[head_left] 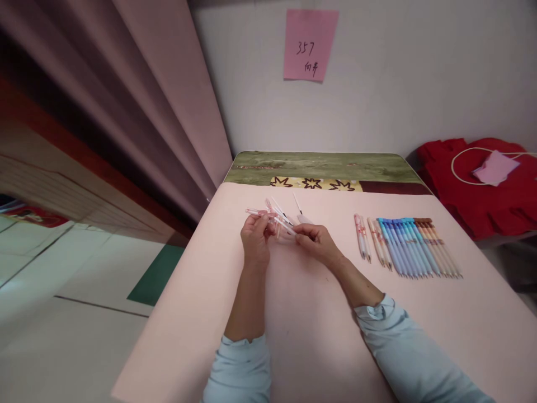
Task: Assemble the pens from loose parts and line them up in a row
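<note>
My left hand (255, 235) is closed in a pinch on a pink pen part (253, 212), whose clear end points left. My right hand (314, 239) pinches one end of a slim whitish pen barrel (284, 225). That barrel slants up toward my left fingers; whether its far end touches the pink part I cannot tell. Just beyond the hands lie thin white pen refills (297, 203) with dark tips. More pink pen parts (268, 205) lie near them, partly hidden by my fingers.
On the right of the pale table cover (235, 291) is a row of assembled pens (411, 249), blue and brown, with several pink ones (363, 238) at its left. A red cushion (478, 184) is beyond the right edge. A curtain (168, 84) hangs at left.
</note>
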`<state>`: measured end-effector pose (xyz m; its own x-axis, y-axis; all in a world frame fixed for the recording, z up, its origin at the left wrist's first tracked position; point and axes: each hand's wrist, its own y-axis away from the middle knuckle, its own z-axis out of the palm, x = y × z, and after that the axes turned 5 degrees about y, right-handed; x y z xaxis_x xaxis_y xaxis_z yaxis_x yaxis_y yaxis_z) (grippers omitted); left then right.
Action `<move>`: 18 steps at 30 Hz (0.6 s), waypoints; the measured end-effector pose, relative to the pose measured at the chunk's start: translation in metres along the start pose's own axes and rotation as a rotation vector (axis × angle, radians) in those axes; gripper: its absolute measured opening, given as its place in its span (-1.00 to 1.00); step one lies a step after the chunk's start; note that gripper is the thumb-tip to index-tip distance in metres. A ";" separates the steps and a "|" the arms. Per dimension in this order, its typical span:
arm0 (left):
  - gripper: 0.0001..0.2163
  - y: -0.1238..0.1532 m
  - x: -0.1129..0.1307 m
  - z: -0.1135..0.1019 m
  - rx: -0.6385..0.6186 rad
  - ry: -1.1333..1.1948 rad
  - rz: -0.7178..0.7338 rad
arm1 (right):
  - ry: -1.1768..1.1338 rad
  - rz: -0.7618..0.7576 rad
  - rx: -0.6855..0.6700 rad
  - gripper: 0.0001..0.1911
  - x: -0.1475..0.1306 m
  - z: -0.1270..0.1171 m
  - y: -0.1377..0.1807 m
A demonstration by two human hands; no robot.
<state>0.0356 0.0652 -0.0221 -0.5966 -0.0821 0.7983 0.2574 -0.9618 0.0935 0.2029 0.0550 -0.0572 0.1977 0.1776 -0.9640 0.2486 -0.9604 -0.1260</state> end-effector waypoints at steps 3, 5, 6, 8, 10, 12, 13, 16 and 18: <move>-0.75 0.000 -0.001 0.001 0.033 -0.086 0.034 | 0.014 -0.005 0.001 -0.71 0.004 0.000 0.000; -0.74 0.001 -0.002 0.001 0.037 -0.126 0.046 | 0.021 -0.007 0.004 -0.71 0.005 0.001 0.000; -0.74 0.001 -0.002 0.001 0.036 -0.133 0.042 | 0.022 -0.007 0.005 -0.71 0.005 0.001 0.000; -0.75 0.001 -0.003 0.000 0.023 -0.118 0.009 | 0.017 -0.009 0.008 -0.70 0.005 0.001 0.000; -0.75 0.001 -0.003 0.000 -0.002 -0.080 -0.041 | 0.004 -0.018 0.022 -0.69 0.005 0.002 0.000; -0.75 0.001 -0.005 -0.001 -0.035 -0.051 -0.075 | -0.019 -0.037 0.068 -0.69 0.004 0.002 -0.001; -0.76 0.001 -0.005 -0.001 -0.049 -0.046 -0.084 | -0.033 -0.045 0.098 -0.69 0.004 0.003 -0.001; -0.79 0.001 -0.007 -0.001 -0.070 -0.058 -0.089 | -0.088 -0.046 0.163 -0.70 0.004 0.004 -0.003; -0.80 0.002 -0.007 0.000 -0.072 -0.063 -0.085 | -0.114 -0.030 0.161 -0.72 0.004 0.004 -0.003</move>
<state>0.0401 0.0642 -0.0278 -0.5643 0.0148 0.8254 0.1514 -0.9810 0.1211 0.1990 0.0578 -0.0621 0.0813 0.1900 -0.9784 0.0957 -0.9786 -0.1821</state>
